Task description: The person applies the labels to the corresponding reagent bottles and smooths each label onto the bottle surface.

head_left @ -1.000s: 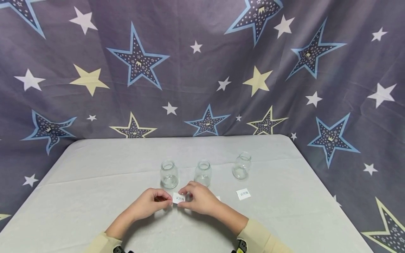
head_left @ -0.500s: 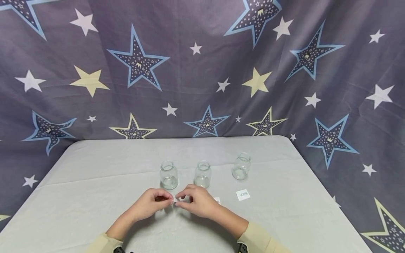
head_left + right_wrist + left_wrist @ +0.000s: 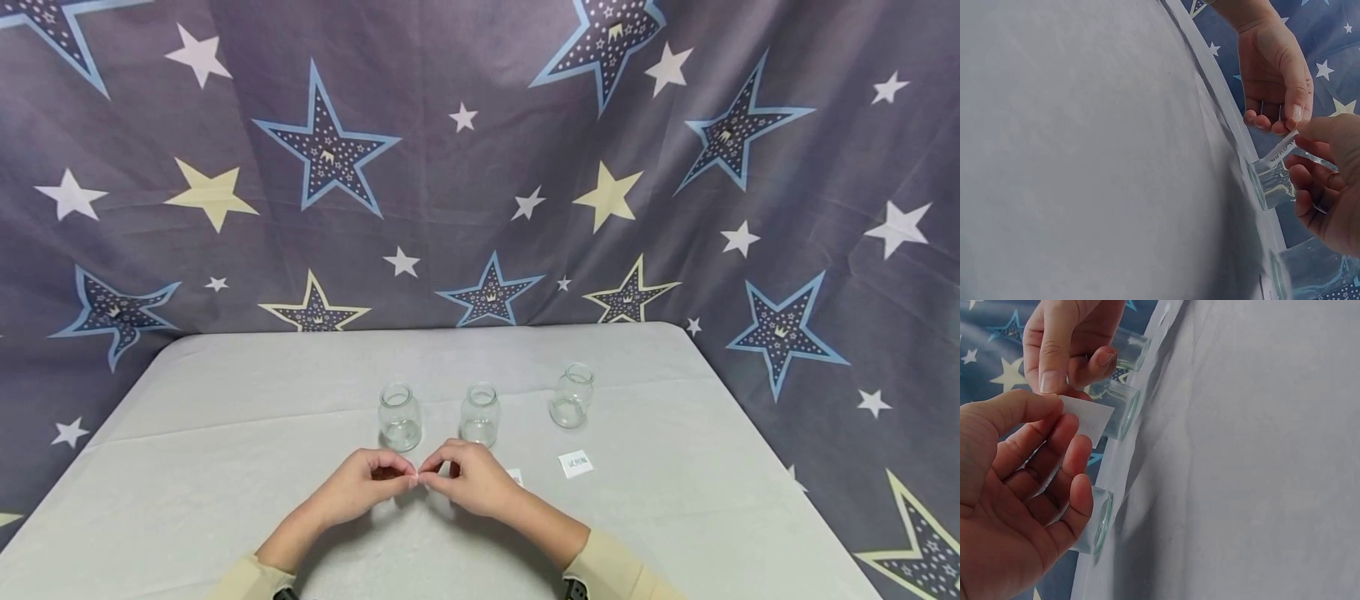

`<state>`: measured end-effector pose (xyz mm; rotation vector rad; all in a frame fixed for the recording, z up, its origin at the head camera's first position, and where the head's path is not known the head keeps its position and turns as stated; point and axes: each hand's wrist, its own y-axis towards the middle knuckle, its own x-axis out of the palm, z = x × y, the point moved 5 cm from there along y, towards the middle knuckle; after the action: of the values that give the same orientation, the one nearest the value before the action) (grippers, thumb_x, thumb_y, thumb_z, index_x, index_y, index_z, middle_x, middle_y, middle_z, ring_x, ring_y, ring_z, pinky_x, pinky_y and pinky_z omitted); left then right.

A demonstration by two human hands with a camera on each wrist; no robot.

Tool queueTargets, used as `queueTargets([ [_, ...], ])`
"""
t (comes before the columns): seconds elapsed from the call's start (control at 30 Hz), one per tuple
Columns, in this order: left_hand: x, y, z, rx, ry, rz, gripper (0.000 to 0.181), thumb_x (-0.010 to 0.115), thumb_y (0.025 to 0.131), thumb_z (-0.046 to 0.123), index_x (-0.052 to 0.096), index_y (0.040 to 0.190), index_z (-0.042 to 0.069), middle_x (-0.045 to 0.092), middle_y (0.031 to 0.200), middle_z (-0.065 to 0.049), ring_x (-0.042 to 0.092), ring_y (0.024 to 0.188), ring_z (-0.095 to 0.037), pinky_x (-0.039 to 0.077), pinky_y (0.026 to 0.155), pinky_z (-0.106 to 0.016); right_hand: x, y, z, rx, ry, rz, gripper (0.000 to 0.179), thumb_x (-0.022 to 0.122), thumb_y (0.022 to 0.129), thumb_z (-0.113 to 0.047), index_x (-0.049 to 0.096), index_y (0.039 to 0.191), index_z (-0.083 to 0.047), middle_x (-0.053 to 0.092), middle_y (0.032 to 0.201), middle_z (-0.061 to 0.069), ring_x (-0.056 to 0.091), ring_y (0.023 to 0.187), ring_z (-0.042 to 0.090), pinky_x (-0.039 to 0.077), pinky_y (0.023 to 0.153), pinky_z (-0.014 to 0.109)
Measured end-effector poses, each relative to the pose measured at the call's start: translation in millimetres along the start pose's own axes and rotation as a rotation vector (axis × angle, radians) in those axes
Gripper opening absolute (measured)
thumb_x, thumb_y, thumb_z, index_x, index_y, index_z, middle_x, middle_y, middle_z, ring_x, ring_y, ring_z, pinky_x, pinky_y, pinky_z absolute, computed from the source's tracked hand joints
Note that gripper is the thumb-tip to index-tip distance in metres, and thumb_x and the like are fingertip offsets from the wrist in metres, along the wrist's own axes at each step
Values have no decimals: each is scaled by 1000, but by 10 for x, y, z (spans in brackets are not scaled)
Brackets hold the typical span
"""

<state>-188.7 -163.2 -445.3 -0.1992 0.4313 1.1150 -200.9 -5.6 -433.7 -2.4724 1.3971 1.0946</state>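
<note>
Thumb and index finger of my left hand (image 3: pixel 352 492) pinch one corner of a small white paper label (image 3: pixel 1090 417). My right hand (image 3: pixel 472 479) pinches at that same corner, its fingertips almost meeting the left ones. Dark handwriting shows on the label's face in the right wrist view, while the left wrist view shows its blank side. In the head view the label is seen nearly edge-on and mostly hidden by fingers. Just beyond the hands stand a clear glass jar (image 3: pixel 400 423) on the left and a middle glass jar (image 3: pixel 480 412).
A third glass jar (image 3: pixel 572 400) stands farther right. In front of it a written white label (image 3: pixel 576 463) lies on the white-covered table (image 3: pixel 675 517). Another label (image 3: pixel 515 476) is partly hidden behind the right hand. A star-patterned curtain (image 3: pixel 450 208) hangs behind the table.
The label has turned from face-on to nearly edge-on. The right fingertips have moved left from its right side to the left hand's corner. The jars stay put.
</note>
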Motion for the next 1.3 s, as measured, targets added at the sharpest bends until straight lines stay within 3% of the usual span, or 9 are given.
queueTargets([
  [0.23, 13, 13, -6, -12, 12, 9, 16, 66, 86, 18, 68, 90, 3, 67, 85, -8, 56, 72, 0, 47, 66, -19, -7, 0, 10, -10, 13, 13, 13, 69, 84, -26, 71, 86, -13, 69, 83, -1, 45, 61, -5, 41, 57, 11],
  [0.57, 15, 32, -15, -20, 8, 28, 15, 67, 84, 16, 68, 90, 2, 68, 85, -10, 56, 70, 0, 48, 65, -19, -35, -18, 44, 53, 49, 20, 9, 68, 84, -18, 70, 83, -10, 67, 83, 1, 42, 55, -5, 38, 51, 12],
  [1.3, 1, -13, -29, -45, 15, 36, 15, 67, 84, 17, 68, 89, 2, 67, 84, -7, 56, 73, 1, 47, 68, -19, -112, -66, 135, 108, 85, 63, 8, 65, 86, -19, 68, 83, -12, 66, 82, 0, 42, 52, -4, 38, 48, 15],
])
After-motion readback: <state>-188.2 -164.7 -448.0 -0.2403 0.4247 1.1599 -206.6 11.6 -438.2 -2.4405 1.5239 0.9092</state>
